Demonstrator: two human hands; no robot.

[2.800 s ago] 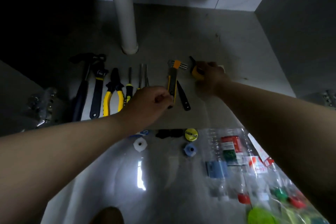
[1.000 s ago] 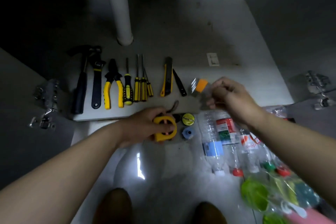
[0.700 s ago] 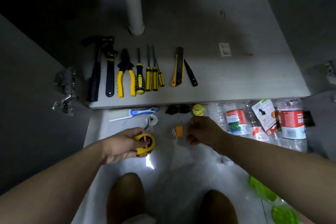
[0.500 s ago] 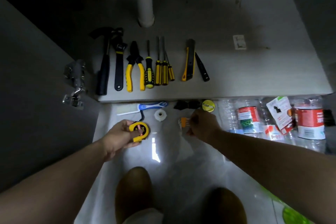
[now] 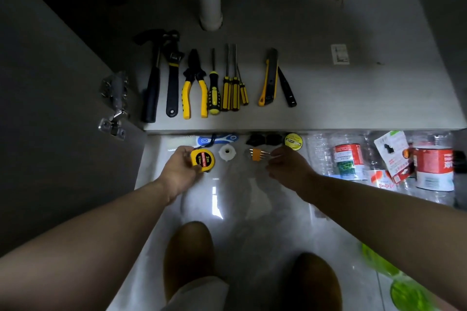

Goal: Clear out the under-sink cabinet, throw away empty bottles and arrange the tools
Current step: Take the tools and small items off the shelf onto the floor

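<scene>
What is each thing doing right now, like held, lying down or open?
tape measure, gripped in the left hand.
hex key set, pinched by the right hand.
hammer, lying flat on the cabinet floor.
pliers, lying flat, nose closed.
utility knife, lying flat in the row.
cabinet door, swung open.
bottles, lying on their sides.

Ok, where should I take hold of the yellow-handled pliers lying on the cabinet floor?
Take the yellow-handled pliers by the two handles, coming in from the open front edge of the grey cabinet floor. They lie flat with the handles pointing toward you and splayed apart. The black-handled adjustable wrench and black-and-yellow screwdriver crowd both sides, so a sideways approach looks tight.
</scene>
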